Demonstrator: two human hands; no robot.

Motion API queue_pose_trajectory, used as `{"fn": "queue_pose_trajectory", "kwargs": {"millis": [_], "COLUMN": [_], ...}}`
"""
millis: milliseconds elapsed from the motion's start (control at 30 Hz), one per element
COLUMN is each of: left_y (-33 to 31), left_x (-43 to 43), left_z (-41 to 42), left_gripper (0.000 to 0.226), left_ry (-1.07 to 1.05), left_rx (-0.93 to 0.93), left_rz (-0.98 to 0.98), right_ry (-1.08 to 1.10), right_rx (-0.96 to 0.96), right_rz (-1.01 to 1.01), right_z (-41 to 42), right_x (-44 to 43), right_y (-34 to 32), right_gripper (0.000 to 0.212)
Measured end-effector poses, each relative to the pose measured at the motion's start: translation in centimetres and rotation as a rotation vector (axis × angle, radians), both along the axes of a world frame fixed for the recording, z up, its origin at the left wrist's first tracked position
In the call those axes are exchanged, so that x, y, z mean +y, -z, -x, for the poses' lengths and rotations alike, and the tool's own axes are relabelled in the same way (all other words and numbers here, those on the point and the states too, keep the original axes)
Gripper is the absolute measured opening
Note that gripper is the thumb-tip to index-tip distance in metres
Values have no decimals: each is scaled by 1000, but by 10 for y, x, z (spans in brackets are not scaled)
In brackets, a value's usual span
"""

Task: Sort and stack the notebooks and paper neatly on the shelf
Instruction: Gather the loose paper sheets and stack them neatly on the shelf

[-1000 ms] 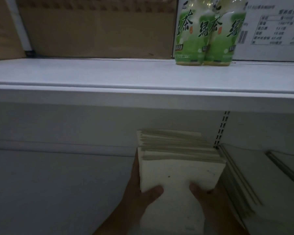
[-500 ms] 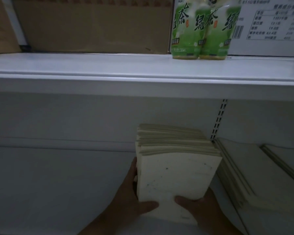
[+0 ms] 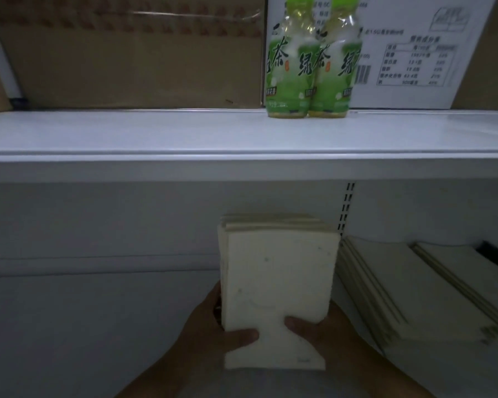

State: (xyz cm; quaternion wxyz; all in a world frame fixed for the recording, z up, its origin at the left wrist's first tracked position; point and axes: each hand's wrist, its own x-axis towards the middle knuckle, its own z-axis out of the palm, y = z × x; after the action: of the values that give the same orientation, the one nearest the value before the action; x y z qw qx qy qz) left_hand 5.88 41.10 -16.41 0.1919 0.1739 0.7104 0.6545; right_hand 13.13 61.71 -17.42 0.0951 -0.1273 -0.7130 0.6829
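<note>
While both thumbs press its cream cover, the left hand [image 3: 210, 326] and right hand [image 3: 325, 331] grasp the notebook stack [image 3: 276, 285] on the lower shelf [image 3: 84, 326], beside flat notebooks [image 3: 408, 285].

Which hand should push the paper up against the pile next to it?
Probably the left. The left hand grips the paper stack on its outer left edge, so it can push rightward. The right hand sits between the stack and the notebook pile, so it would be in the way.
</note>
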Motion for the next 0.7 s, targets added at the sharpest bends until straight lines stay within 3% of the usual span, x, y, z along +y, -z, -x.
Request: {"fn": "queue_pose_trajectory", "kwargs": {"millis": [100, 133, 200, 267, 367, 533, 700], "left_y": [-23, -29, -33, -33, -33, -31, -36], "left_x": [9, 13, 20, 26, 32, 33, 34], "left_z": [4, 3, 2, 4, 10, 16, 18], "left_gripper": [78, 72, 59, 45, 39, 38, 47], "left_ry": [45, 67, 79, 49, 8, 29, 13], "left_rx": [-251, -346, -485, -535, -511, -514, -475], "left_rz": [100, 151, 191, 180, 206, 244, 296], "right_ry": [-48, -70, -91, -89, -32, 161, 254], "right_rx": [-215, -319, -474, -570, -559, -306, -258], "right_rz": [-20, -51, -43, 32, 164, 420, 391], "right_z": [6, 9, 12, 14, 20, 15, 16], "right_x": [12, 17, 21, 23, 30, 31, 26], "right_y": [-31, -35, -39, -44, -41, -21, -10], "right_gripper": [26, 30, 58, 70, 53, 25, 25]}}
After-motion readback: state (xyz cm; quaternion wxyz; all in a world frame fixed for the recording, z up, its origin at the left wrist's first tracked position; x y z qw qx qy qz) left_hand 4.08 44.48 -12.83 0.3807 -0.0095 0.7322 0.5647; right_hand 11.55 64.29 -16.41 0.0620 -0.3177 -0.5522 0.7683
